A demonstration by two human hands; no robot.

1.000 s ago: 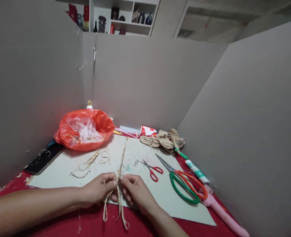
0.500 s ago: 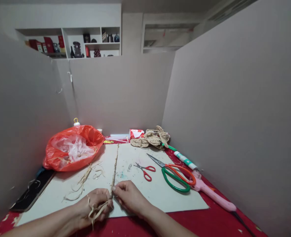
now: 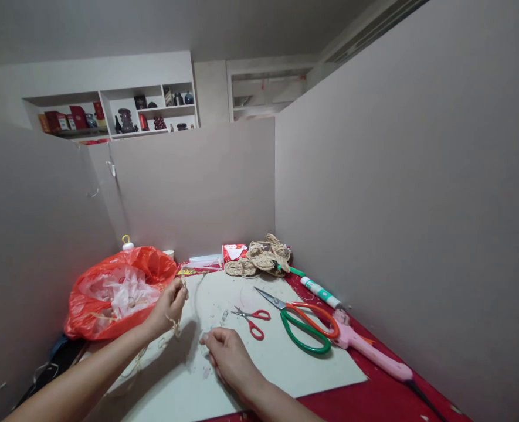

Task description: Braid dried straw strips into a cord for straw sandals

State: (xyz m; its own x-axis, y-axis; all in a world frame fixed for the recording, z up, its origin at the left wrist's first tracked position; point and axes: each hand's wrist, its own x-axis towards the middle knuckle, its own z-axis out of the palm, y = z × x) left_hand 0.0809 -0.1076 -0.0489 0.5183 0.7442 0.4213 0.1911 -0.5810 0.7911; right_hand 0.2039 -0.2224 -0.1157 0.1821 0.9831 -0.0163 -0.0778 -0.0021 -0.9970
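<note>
My left hand (image 3: 169, 305) is raised above the white board (image 3: 294, 363), closed on a thin braided raffia cord (image 3: 196, 280). The cord arcs from that hand towards the back of the board, and loose strands dangle under the hand. My right hand (image 3: 224, 354) rests low on the board with thumb and fingers pinched together. What they pinch, if anything, is too small to make out. Loose raffia strands (image 3: 142, 354) lie on the board beneath my left forearm.
An orange plastic bag (image 3: 114, 293) sits at the left. Small red scissors (image 3: 251, 320), large green-and-orange scissors (image 3: 305, 328) and a pink glue gun (image 3: 367, 349) lie to the right. Twine bundles (image 3: 261, 261) and a red-white box (image 3: 234, 252) are at the back. Grey partitions wall in the red table.
My left hand has lifted up and to the left with the cord, pulling it off the board. My right hand stays low on the board. The camera has tilted upward.
</note>
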